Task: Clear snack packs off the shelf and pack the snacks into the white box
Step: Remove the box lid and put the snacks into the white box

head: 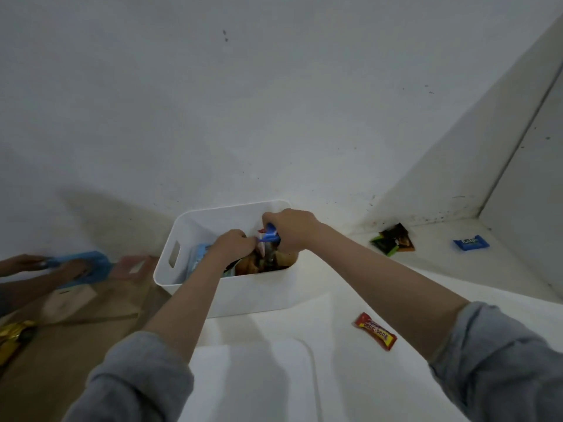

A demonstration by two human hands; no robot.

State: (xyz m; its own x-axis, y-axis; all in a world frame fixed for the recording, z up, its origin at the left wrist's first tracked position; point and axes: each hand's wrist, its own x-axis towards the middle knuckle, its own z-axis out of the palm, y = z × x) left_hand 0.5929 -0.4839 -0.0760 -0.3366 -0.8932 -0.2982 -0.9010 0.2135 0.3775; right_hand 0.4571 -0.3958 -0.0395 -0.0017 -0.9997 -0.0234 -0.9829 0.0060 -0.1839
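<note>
The white box (243,295) stands on the white shelf in the middle of the head view, with several snack packs inside it. Both my hands reach down into it. My right hand (292,229) is closed on a blue and white snack pack (268,236) at the box's far right. My left hand (236,245) sits just left of it, fingers closed on the packs in the box. A red beng-beng bar (376,331) lies on the shelf to the right of the box. A green and orange pack pile (393,239) and a blue pack (470,242) lie in the far right corner.
A white lid (253,379) lies on the shelf in front of the box. To the left, another person's hands (73,268) hold a blue pack over a brown cardboard surface (76,330). A gold wrapper (13,335) lies at the left edge. White walls close off the back and right.
</note>
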